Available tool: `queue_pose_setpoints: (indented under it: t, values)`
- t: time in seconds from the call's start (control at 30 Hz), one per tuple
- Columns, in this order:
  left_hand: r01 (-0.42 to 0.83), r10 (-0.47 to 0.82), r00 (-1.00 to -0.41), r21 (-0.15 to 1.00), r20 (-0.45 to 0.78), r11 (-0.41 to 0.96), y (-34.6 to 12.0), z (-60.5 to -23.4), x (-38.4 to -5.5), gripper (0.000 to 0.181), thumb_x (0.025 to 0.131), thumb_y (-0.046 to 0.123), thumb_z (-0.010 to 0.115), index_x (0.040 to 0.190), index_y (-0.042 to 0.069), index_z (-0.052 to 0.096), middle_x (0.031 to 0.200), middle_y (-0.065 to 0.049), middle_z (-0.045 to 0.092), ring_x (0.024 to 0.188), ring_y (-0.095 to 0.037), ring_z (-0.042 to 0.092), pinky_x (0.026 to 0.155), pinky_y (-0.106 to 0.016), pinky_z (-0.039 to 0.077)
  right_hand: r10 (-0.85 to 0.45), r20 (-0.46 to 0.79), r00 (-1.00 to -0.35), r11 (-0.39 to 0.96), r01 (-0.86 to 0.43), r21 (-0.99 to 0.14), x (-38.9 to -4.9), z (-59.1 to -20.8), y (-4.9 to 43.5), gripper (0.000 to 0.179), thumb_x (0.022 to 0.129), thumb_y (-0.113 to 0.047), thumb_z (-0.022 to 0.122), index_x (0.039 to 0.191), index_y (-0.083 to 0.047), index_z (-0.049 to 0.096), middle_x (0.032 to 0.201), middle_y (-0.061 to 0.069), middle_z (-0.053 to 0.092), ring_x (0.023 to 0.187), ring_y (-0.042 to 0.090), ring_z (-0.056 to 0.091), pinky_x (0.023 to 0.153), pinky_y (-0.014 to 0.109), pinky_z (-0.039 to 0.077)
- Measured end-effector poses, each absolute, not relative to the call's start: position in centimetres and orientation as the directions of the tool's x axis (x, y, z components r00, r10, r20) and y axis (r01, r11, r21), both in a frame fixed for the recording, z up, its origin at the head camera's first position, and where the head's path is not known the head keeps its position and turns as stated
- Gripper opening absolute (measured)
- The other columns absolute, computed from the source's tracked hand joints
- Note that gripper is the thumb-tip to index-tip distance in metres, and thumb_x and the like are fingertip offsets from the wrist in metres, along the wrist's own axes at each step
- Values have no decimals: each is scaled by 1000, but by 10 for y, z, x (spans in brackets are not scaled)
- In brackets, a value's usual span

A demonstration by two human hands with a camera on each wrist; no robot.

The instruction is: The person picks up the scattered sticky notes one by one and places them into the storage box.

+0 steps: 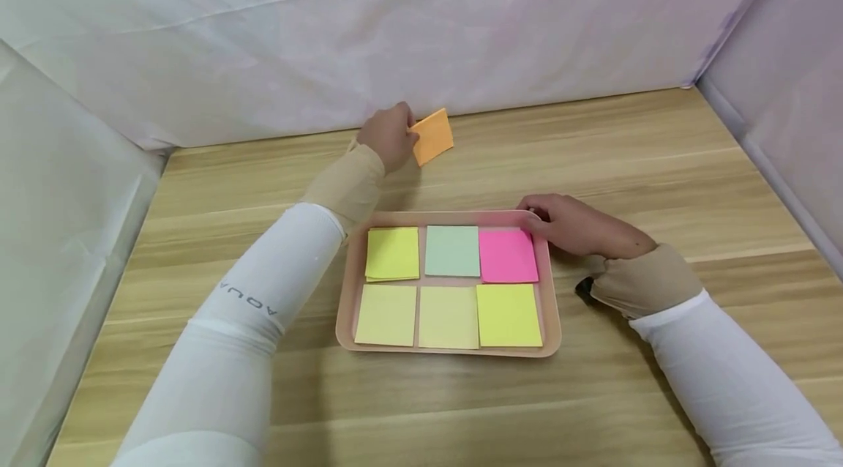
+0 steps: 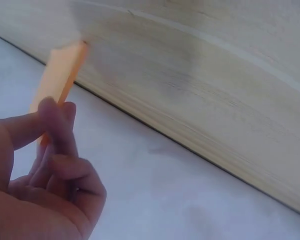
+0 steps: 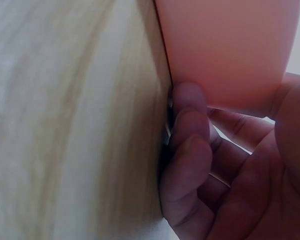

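My left hand (image 1: 387,137) is near the back of the table, pinching an orange sticky note pad (image 1: 434,137) between thumb and fingers. In the left wrist view the pad (image 2: 60,72) stands on edge above the fingertips, tilted. A shallow pink tray (image 1: 448,352) lies in front of me. Its back right corner is gripped by my right hand (image 1: 573,224), the thumb over the rim. In the right wrist view, curled fingers (image 3: 190,160) lie against the tray's outer wall (image 3: 225,50) by the tabletop.
Inside the tray, two rows hold several sticky note pads: yellow (image 1: 392,253), pale green (image 1: 452,251), pink (image 1: 508,256), two pale yellow (image 1: 386,315) and bright yellow (image 1: 509,315). White cloth (image 1: 421,42) hangs along the back and sides of the wooden table (image 1: 658,159).
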State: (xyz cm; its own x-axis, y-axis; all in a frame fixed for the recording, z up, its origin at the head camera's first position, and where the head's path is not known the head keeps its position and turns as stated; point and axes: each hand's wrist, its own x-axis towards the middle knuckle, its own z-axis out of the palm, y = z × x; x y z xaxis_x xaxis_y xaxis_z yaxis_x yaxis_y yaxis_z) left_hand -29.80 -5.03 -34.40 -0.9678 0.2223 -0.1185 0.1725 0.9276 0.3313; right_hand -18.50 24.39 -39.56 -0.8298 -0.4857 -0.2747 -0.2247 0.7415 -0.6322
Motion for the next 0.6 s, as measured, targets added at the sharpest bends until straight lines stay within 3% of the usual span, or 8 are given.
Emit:
queue_pose_setpoints:
  t: [0.2,0.6]
  values:
    - [206,241,-970,411,-35,888,-55,-339,-288,24,103,25,56,120,9,55,112,-11,71,88,-21,67,72,-34,51,-487,-273,-830,742,-229,-629,-185,-395,243,24,106,-34,48,111,-20,66,93,2,63,88,21,54,79,36,45]
    - [348,316,-936,546,156,762,-68,-319,-250,23,102,23,58,120,9,59,103,-9,74,79,-20,67,68,-34,51,-484,-278,-830,747,-227,-624,-185,-393,243,23,106,-34,48,112,-20,66,94,2,63,89,21,54,80,36,44]
